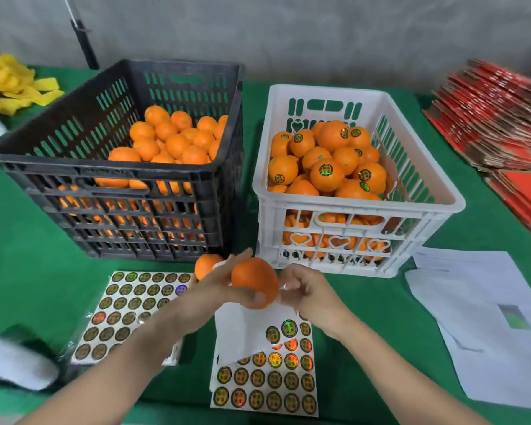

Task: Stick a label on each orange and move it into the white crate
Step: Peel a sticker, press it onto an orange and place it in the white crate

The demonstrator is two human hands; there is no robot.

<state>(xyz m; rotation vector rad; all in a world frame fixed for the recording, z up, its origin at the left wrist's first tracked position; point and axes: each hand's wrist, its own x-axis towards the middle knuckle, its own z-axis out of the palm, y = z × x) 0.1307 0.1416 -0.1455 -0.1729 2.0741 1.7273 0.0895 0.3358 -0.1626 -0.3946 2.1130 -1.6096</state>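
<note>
A green cloth covers the table [22, 240]; a grey wall stands behind. Two crates sit side by side: a black crate [83, 176] of bare oranges and the white crate [347, 210] of labelled ones. Two label sheets lie in front, a left sheet [126, 302] and a middle sheet [273, 381] (round shiny stickers, print too small to read). The left hand [215, 289] grips one orange [253, 280] above the middle sheet, just before the white crate. The right hand [310, 289] touches its side with curled fingers [288, 280]; whether they pinch a label, I cannot tell. One loose orange [206, 265] rests on the table.
</note>
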